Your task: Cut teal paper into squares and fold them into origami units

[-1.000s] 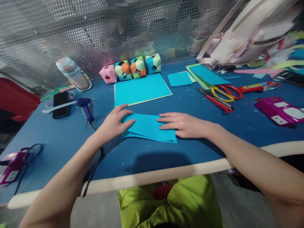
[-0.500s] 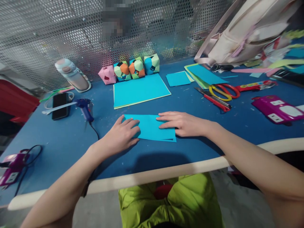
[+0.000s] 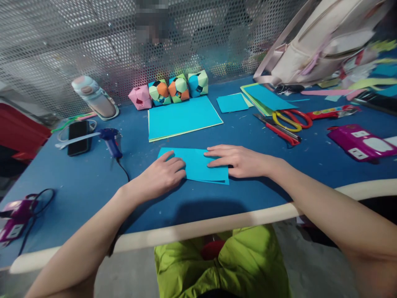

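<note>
Near the front of the bench (image 3: 149,211), in the head view, layered blue paper (image 3: 198,163) lay flat between the two hands, with its long axis running from left to right, roughly along the pale bench edge (image 3: 201,225) and dipping slightly toward the right. The left hand (image 3: 166,176) covered the lower part of the left end, its fingers bent and directed inward across the sheet. The right hand (image 3: 240,160) entered from the opposite end, its fingers extended leftward over the upper right portion, nearly parallel to the long axis, and its thumb side beside the right edge. Both grips rested on top of the paper; neither was visibly closed around it. The right grip was loosely open, with gaps between some fingers, while the left was more curled. Contact beneath the left palm was hidden.

At the lower right corner, the layers did not coincide: a lower one projected past the upper along the side facing the person. This offset lay nearer the right hand than the left. Whether the far long side was a fold could not be determined. Beyond the paper, and apart from it, lay larger blue sheets (image 3: 184,118); a glue gun (image 3: 111,142) lay to the left, and scissors (image 3: 291,120) to the right.
</note>
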{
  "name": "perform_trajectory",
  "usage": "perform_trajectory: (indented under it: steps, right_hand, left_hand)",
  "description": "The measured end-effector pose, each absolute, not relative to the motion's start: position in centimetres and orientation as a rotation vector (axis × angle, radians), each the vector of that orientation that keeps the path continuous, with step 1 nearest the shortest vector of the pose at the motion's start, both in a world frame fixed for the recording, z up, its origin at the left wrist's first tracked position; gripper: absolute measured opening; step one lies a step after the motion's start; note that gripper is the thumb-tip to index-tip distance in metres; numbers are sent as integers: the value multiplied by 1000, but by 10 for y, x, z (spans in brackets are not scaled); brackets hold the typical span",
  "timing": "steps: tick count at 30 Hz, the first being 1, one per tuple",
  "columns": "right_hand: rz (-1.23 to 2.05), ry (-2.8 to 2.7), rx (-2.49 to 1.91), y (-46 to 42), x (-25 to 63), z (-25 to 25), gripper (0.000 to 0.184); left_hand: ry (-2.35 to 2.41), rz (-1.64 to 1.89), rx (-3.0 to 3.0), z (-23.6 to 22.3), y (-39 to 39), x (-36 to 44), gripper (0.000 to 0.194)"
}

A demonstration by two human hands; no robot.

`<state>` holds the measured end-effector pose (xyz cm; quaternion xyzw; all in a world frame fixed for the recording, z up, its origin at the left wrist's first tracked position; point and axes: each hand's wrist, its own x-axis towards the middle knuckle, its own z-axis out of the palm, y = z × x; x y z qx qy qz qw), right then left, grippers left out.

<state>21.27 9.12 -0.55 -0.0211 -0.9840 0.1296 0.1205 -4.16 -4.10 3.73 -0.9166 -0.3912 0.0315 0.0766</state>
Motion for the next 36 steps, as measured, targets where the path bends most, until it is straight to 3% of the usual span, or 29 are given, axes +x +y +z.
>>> perform_trajectory:
  steps: [12,21,25,28,36]
  right_hand:
    - [396,-2872,-50,91,214,-3,41]
    - [443,-2597,-493,93,215,-2,61]
    - [475,-2202,-721,95,211,0,45]
    - [324,-2051,-629,91,208,3,29]
    - [-43,-2443,-112,77,196,-7,13]
  left_hand:
    - [-968,111,-2576,37,-41,-38,30]
    - [-1108,-243,-2193,47,-42,-42,24]
    - [-1122,-321,-2047,40,-42,-41,22]
    - [-1163,-235,-2088,24,-40,-33,25]
    - [-1278,-35,-2266,-1,-38,-23,21]
